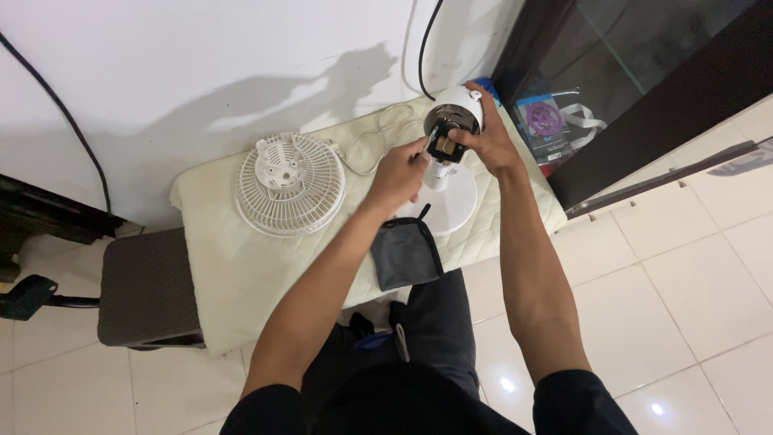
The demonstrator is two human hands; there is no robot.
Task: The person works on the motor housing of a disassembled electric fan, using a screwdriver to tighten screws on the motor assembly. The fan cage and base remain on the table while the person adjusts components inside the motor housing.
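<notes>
The right hand (485, 138) was wrapped around the white fan motor housing (457, 113), steadying it above its round base (448, 208). The left hand (397, 173) pinched a thin tool (428, 138) whose tip touched the dark part on the housing's open face. Just below the grip lay a dark grey pouch (405, 253); well left of it, 1 white fan grille (289, 183) lay flat on the cream pad (241, 266). A white cord (366, 145) looped behind the left hand.

Right hand (485, 135) gripping white fan motor housing (456, 113), left hand (397, 176) at its front, detached grille (290, 184) beside
</notes>
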